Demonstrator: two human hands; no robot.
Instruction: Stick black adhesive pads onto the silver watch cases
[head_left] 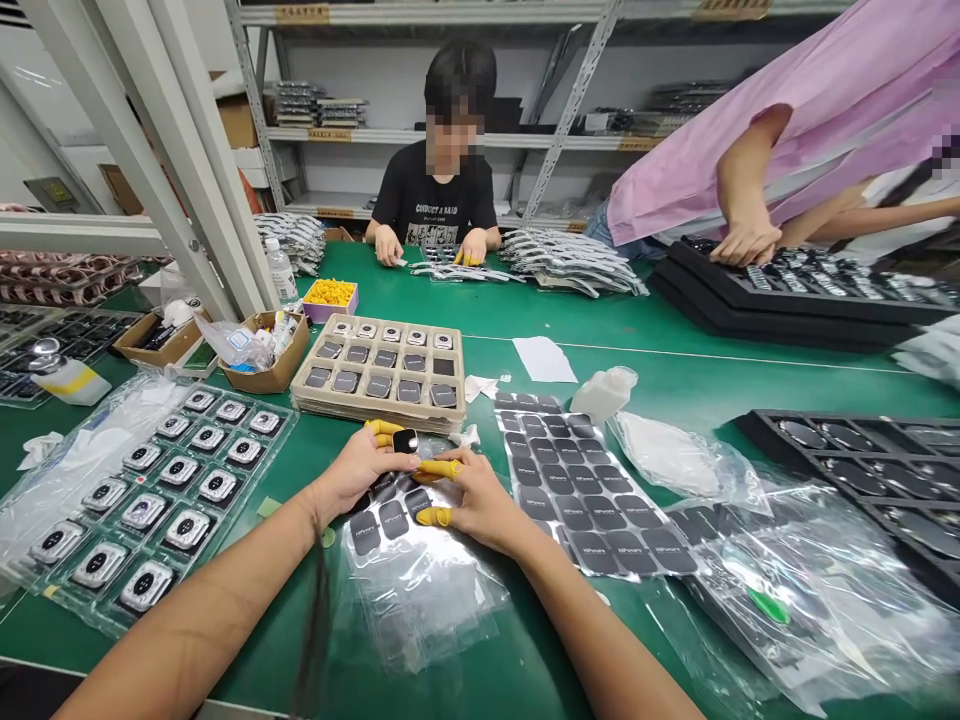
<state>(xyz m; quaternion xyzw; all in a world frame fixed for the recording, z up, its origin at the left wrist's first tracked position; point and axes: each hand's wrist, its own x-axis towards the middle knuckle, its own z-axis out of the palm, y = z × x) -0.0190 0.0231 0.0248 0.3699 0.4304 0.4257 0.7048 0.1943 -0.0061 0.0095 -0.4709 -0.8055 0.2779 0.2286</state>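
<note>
My left hand (358,470) is closed on a watch body (406,441) with a shiny dark face, its fingertips in yellow finger cots. My right hand (480,498), also wearing yellow cots, rests over a clear sheet of dark square stickers (392,519). Its thumb and index finger are apart, with the index tip close to the watch body. Bare clear film (427,600) spreads below these stickers. Just beyond my hands stands a beige tray (301,398) of watch bodies, many with dark squares on them and one slot without a watch.
At left, a clear tray (247,500) carries several watch bodies. Another sticker sheet (592,495) lies at right, near plastic bags (682,460) and a black foam tray (757,425). Behind are a box of yellow cots (330,293) and a person (442,190) seated opposite.
</note>
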